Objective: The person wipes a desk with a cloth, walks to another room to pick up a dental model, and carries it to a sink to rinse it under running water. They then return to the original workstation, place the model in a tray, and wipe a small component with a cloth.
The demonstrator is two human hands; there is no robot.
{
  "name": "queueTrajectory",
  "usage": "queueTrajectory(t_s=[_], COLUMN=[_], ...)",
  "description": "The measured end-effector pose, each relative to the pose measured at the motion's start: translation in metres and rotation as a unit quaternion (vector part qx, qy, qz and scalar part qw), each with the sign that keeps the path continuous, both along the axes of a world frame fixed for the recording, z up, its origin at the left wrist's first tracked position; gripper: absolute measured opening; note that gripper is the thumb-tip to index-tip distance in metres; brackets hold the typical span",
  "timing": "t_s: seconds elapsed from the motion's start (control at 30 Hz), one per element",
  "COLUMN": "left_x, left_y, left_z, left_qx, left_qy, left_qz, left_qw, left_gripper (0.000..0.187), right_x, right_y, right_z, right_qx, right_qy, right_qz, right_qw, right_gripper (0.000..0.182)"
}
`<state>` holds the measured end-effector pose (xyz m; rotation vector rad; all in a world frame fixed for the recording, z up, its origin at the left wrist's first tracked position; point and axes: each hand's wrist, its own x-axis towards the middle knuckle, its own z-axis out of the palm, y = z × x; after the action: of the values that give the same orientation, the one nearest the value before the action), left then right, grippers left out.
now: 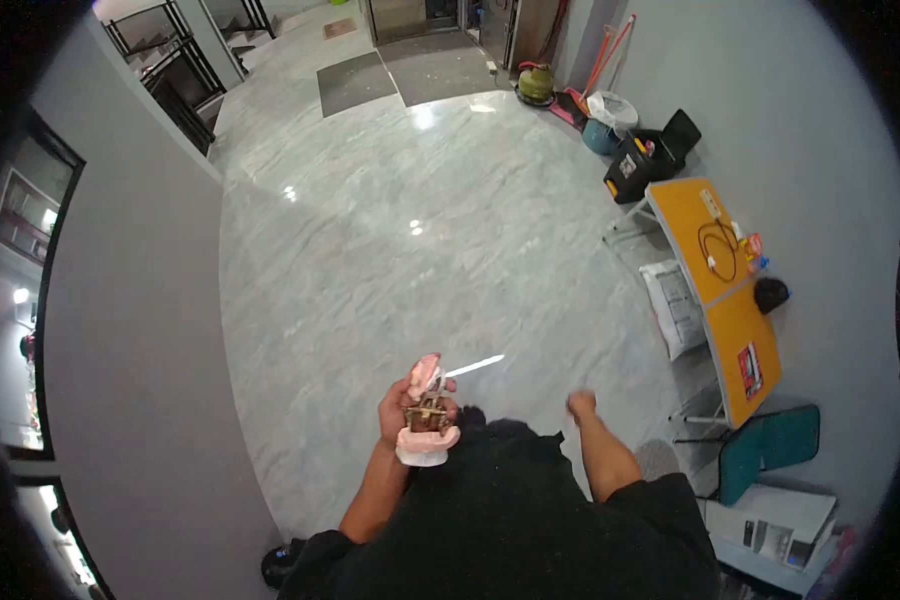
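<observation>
One object is in hand: a pink dental model (426, 420), carried in my left hand (402, 412) at about waist level in front of my dark shirt (510, 510), above the pale marble floor (390, 230). My left fingers are curled closed round its middle, so the grip is a full wrap, not a pinch. My right hand (581, 403) is off to the side, well apart from the model, empty as far as I can tell; its fingers look loosely curled in, though blur prevents a firm reading.

Condition of the object: two pink arch-shaped casts, one above and one below, joined by a brass-coloured metal frame between them that looks like a hinged holder. A thin pale rod or blade (475, 365) projects from the upper part toward the right and away from me; whether it belongs to the frame or is a separate tool held alongside, I cannot tell. Teeth detail is too small to read.

Handling assessment: in my judgement the piece is best carried with the palm supporting the lower cast and the thumb steadying the frame, since hinged halves may swing or part if held by one cast only. The projecting rod should be kept pointed away from the body and clear of the grey wall (140, 330) on my left. My free right hand would serve well as a second support underneath. A drop on this hard floor would likely chip the casts.
</observation>
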<state>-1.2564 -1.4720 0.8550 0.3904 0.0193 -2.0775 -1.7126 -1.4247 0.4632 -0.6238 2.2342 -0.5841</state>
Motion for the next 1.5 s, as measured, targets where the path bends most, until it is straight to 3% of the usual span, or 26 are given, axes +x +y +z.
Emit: queueTrajectory(t_s=[0.03,0.07,0.1,0.2,0.3,0.47,0.57,0.67,0.73,0.8,0.87,0.93,1.13,1.17,1.23,1.3,1.37,1.5], left_x=[0.007,0.014,0.02,0.044,0.066,0.079,0.069,0.058,0.054,0.053,0.043,0.033,0.034,0.007,0.002,0.009,0.018,0.025], left_y=[-0.028,-0.057,-0.088,-0.187,-0.292,-0.493,-0.612,-0.728,-0.795,-0.864,-0.931,-1.003,-1.2,-1.302,-1.372,-1.442,-1.514,-1.675], left_z=[0.0,-0.004,-0.011,-0.039,-0.045,-0.011,0.012,0.026,0.019,0.007,0.003,0.006,0.038,0.048,0.047,0.036,0.055,0.067], left_qx=[-0.006,-0.011,-0.028,-0.078,-0.064,-0.037,-0.088,-0.106,-0.131,-0.165,-0.145,-0.129,-0.185,-0.183,-0.205,-0.214,-0.208,-0.295], left_qy=[-0.005,-0.012,-0.008,0.047,0.039,-0.085,-0.069,-0.075,-0.065,-0.042,-0.148,-0.225,-0.351,-0.371,-0.468,-0.508,-0.545,-0.594], left_qz=[0.006,0.01,0.021,0.022,-0.004,-0.046,-0.094,-0.126,-0.138,-0.148,-0.077,-0.012,0.045,0.057,0.117,0.114,0.076,0.096], left_qw=[1.0,1.0,0.999,0.996,0.997,0.995,0.989,0.983,0.98,0.974,0.975,0.966,0.917,0.909,0.852,0.826,0.808,0.742], left_gripper=[0.055,0.055,0.054,0.053,0.054,0.052,0.051,0.051,0.052,0.053,0.051,0.049,0.047,0.047,0.046,0.045,0.043,0.042], right_x=[0.016,0.016,0.041,0.104,0.162,0.268,0.297,0.309,0.313,0.32,0.327,0.331,0.338,0.314,0.315,0.32,0.325,0.334], right_y=[-0.09,-0.173,-0.243,-0.401,-0.502,-0.586,-0.656,-0.759,-0.828,-0.902,-0.978,-1.065,-1.281,-1.385,-1.456,-1.526,-1.594,-1.729], right_z=[0.059,0.069,0.136,0.229,0.246,0.324,0.394,0.442,0.469,0.475,0.475,0.482,0.5,0.508,0.499,0.482,0.479,0.491], right_qx=[-0.04,-0.083,-0.137,-0.228,-0.322,-0.298,-0.344,-0.462,-0.449,-0.425,-0.392,-0.43,-0.294,-0.277,-0.26,-0.267,-0.267,-0.288], right_qy=[0.105,0.188,0.154,0.003,-0.217,-0.274,-0.228,-0.167,-0.142,-0.151,-0.194,-0.128,-0.194,-0.201,-0.209,-0.221,-0.242,-0.291], right_qz=[0.07,0.135,0.146,0.103,0.026,0.073,0.15,0.261,0.332,0.376,0.391,0.439,0.428,0.426,0.426,0.411,0.374,0.265], right_qw=[0.991,0.969,0.968,0.968,0.921,0.912,0.898,0.831,0.817,0.809,0.81,0.779,0.832,0.837,0.841,0.843,0.854,0.873], right_gripper=[0.022,0.029,0.028,0.018,0.01,0.012,0.011,0.008,0.008,0.009,0.01,0.012,0.016,0.017,0.018,0.017,0.015,0.011])
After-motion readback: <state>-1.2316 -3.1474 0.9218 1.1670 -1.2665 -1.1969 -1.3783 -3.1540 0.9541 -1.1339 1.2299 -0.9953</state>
